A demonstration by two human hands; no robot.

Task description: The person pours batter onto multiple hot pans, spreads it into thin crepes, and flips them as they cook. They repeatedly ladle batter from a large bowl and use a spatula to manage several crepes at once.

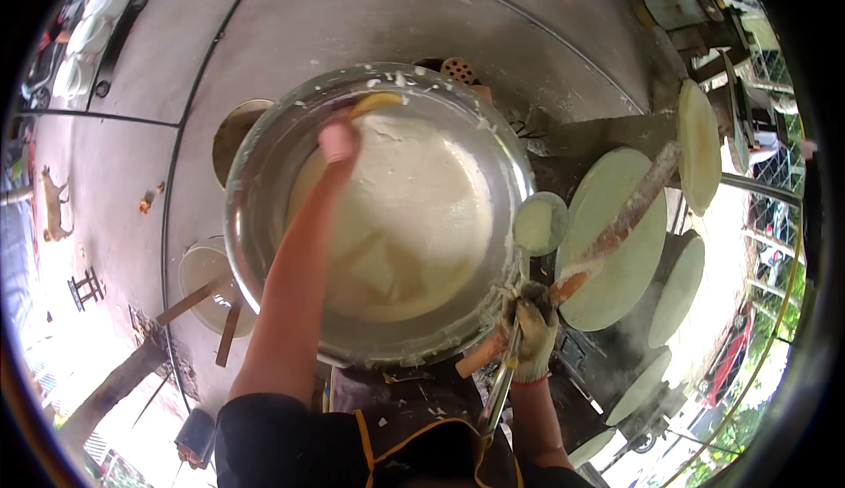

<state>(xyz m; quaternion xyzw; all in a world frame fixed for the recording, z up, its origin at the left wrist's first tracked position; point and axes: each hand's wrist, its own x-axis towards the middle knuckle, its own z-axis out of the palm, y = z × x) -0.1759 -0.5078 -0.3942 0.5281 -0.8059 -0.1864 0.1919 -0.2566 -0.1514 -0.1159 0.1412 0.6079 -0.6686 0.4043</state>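
Observation:
A large metal basin holds pale, creamy batter. My bare left hand is blurred over the far left part of the batter; its fingers are around a yellow, curved object near the inner wall, perhaps a bowl's edge. At the basin's near right rim, my right hand, in a stained glove, is closed on the metal handle of a ladle and a batter-smeared wooden stick. The ladle's round cup, with pale batter in it, rests beside the right rim. The stick slants over a round, pale sheet.
Several round lids or sheets stand to the right, with steam near them. A white bucket with two wooden strips is at the left. A dog lies on the concrete floor farther left. A perforated round block lies beyond the basin.

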